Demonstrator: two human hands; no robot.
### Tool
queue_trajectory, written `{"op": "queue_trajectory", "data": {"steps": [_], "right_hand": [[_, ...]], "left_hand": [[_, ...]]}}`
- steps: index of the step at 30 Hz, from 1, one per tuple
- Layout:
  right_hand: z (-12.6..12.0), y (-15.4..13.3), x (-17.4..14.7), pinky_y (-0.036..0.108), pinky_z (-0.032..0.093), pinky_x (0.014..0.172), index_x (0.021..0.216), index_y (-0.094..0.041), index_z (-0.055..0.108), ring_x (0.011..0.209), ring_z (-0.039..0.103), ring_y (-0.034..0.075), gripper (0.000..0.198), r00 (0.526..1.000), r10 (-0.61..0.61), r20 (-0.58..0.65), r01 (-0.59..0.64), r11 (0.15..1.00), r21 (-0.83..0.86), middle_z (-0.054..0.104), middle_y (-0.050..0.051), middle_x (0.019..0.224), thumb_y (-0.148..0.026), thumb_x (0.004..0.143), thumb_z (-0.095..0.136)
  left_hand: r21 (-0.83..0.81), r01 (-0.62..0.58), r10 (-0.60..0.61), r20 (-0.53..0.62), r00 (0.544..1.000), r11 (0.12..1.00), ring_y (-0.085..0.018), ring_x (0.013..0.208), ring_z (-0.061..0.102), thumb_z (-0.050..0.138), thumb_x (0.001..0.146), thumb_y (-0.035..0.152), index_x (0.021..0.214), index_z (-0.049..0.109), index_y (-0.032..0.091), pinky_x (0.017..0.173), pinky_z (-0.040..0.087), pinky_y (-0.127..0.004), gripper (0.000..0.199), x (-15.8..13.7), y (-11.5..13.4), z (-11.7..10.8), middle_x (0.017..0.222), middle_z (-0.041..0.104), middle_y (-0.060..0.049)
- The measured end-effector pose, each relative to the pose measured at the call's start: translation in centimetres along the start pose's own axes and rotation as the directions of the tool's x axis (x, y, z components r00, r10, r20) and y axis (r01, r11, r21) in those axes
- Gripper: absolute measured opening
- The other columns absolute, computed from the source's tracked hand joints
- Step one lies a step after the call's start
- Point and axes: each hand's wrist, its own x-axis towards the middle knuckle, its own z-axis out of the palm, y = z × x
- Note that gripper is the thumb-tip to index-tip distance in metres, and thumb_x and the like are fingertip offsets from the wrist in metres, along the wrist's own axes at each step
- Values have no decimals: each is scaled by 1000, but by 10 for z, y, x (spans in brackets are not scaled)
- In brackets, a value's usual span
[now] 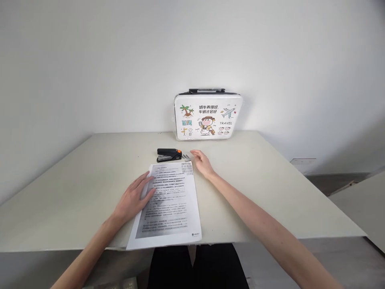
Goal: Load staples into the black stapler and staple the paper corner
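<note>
Printed sheets of paper (168, 200) lie on the table before me, reaching its front edge. My left hand (135, 196) rests flat on their left side, fingers stretched out. Beyond the top edge of the paper sits a black stapler (169, 155) with an orange part at its right end. Small strips of silver staples (186, 158) lie beside that end. My right hand (202, 162) is on the table just right of the staples, its fingers extended and slightly curved, with nothing seen in them.
A white case (208, 116) with cartoon travel pictures and a black handle stands at the back of the table (246, 188), against the wall. My legs (197, 267) are under the front edge.
</note>
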Motion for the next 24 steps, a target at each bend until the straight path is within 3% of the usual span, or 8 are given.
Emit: {"op": "queue_trajectory", "data": {"steps": [4, 8, 12, 15, 18, 24], "right_hand": [[-36, -10, -46, 43, 39, 123, 128, -30, 64, 142, 57, 20, 34, 1000, 23, -2, -23, 1000, -6, 66, 3, 146, -29, 98, 47], [-90, -29, -107, 46, 42, 121, 128, -31, 66, 142, 56, 24, 32, 999, 36, 20, -35, 998, -49, 66, 5, 145, -36, 99, 54], [-148, -47, -165, 46, 40, 122, 135, -33, 65, 142, 56, 25, 36, 996, 57, 69, -44, 983, -181, 64, 5, 149, -42, 104, 50], [-180, -51, -193, 46, 38, 123, 137, -34, 64, 144, 54, 25, 37, 995, 82, 54, -66, 965, -254, 61, 5, 152, -43, 105, 49], [-194, -48, -205, 46, 40, 121, 133, -33, 65, 142, 56, 25, 36, 996, 90, -7, -89, 961, -262, 63, 5, 150, -45, 104, 50], [-192, -41, -206, 47, 45, 117, 126, -30, 68, 134, 62, 26, 34, 998, 57, -39, -66, 963, -261, 69, 7, 141, -46, 101, 53]], "left_hand": [[-50, 21, -24, -51, 998, 999, -31, 148, 48, 43, 101, 69, 146, 58, 23, 126, 36, -51, 66, 0, -5, -1, 161, 50, -8], [-53, 63, -67, -73, 995, 997, -32, 145, 52, 43, 100, 71, 146, 59, 23, 124, 39, -50, 68, 0, -9, -2, 160, 52, -8], [-52, 102, -105, -59, 993, 993, -33, 144, 53, 41, 100, 71, 149, 56, 23, 122, 42, -50, 70, -1, -9, -8, 161, 50, -8], [-12, 48, -48, -13, 999, 999, -33, 150, 46, 44, 99, 73, 150, 56, 25, 126, 35, -51, 71, -4, -7, -13, 164, 47, -6], [36, 36, -37, 35, 999, 999, -33, 155, 36, 43, 99, 74, 151, 56, 27, 129, 27, -54, 71, -8, -6, -17, 164, 47, -4], [-18, 90, -90, -22, 996, 996, -32, 149, 47, 37, 102, 71, 157, 49, 25, 126, 34, -51, 73, -21, -17, -29, 165, 46, -5]]}}
